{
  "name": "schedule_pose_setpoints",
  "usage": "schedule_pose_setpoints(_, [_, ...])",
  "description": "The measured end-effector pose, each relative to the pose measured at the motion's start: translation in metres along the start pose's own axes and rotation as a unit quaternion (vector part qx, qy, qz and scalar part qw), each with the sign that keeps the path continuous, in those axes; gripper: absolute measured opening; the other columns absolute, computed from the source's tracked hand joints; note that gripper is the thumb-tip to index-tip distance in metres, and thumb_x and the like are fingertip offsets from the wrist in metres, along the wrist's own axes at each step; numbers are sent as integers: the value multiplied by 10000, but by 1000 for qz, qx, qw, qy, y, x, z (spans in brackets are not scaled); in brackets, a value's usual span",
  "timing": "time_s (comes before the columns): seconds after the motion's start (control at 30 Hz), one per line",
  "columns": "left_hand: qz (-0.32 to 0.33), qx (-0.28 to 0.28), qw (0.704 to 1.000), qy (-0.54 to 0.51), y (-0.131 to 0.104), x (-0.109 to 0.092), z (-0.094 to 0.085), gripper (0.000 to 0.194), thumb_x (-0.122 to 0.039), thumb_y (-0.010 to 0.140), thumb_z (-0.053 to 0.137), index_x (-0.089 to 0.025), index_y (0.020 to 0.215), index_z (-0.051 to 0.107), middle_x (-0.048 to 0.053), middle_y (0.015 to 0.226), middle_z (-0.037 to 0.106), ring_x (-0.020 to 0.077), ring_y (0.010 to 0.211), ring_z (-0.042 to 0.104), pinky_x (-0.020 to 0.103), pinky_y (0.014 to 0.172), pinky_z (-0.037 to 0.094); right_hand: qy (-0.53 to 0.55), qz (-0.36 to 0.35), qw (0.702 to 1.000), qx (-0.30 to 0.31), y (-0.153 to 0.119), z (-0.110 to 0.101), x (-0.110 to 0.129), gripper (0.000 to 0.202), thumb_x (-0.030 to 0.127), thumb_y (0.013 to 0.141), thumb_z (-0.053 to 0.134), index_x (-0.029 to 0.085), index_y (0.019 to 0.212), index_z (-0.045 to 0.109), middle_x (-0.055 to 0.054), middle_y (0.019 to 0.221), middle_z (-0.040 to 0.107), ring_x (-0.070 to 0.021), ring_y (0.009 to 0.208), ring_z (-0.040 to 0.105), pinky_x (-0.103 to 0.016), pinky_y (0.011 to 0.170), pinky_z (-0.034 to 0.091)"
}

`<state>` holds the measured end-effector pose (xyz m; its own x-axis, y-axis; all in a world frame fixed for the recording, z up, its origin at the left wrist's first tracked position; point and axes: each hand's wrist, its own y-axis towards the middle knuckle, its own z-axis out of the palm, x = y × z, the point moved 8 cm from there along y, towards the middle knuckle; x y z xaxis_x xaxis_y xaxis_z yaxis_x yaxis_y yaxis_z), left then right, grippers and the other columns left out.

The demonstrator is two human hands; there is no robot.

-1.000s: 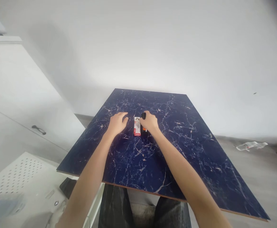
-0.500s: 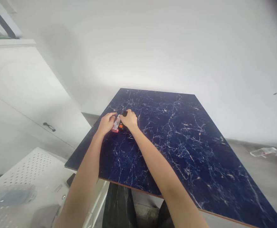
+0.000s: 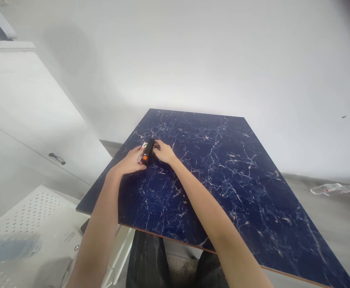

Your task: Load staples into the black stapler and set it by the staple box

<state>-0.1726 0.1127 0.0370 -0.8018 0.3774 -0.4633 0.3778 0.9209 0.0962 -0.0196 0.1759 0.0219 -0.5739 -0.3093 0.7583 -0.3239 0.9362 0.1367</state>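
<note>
A black object with an orange patch is on the left part of the dark blue marbled table. Against its left side is a small red and white box, partly covered by the black object and my fingers. My left hand is closed around the near left side of the box, its thumb by the near end of the black object. On the right side, my right hand has its fingers curled at the black object's edge; its fingertips are partly hidden.
At the lower left is a white perforated surface with a clear plastic bottle. White cabinet doors stand at the left, a wall behind the table. Clear plastic lies on the floor at right.
The black object now shows more fully and covers more of the box. My left hand has wrapped round the near end, and my right hand has shifted to the black object's right side.
</note>
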Motion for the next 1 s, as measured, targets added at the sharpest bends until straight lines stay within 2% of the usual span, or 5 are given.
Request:
schedule_pose_setpoints(0.4, [-79,-20,996,-24,-3,19,-9,578,-245,714,716,-264,1289,663,53,1188,731,301,1035,697,402,937,539,-28,-47,998,-6,14,13,1,352,178,841,605,208,1183,682,-60,1154,758,-224,1040,704,-321,974,530])
schedule_pose_setpoints(0.57, [-126,-83,983,-104,-6,48,-18,593,-302,804,662,-276,1396,621,50,1369,690,265,1173,688,359,992,527,-8,-39,999,-20,10,14,0,399,153,848,586,201,1234,674,-61,1204,746,-203,1011,705,-313,978,529])
schedule_pose_setpoints(0.73, [-198,-145,969,10,-9,67,-25,507,-292,784,696,-257,1290,701,89,1329,716,311,1192,677,382,1009,505,-10,-40,999,-20,8,14,2,407,131,845,588,202,1236,673,-60,1198,750,-200,1012,710,-306,982,528])
schedule_pose_setpoints(0.9, [-183,-124,975,12,-7,51,-22,400,-285,874,572,-252,1238,735,90,1224,754,298,1137,688,392,1010,494,-5,-38,999,-19,8,14,1,435,119,849,595,195,1272,657,-57,1235,743,-184,978,721,-293,991,531])
schedule_pose_setpoints(1.0, [-98,-122,988,-7,-6,22,-26,404,-330,841,632,-259,1222,744,78,1261,725,292,1170,658,396,1045,477,21,-22,999,-16,10,14,-3,453,101,860,590,216,1293,656,-44,1286,728,-180,1070,713,-299,1049,514])
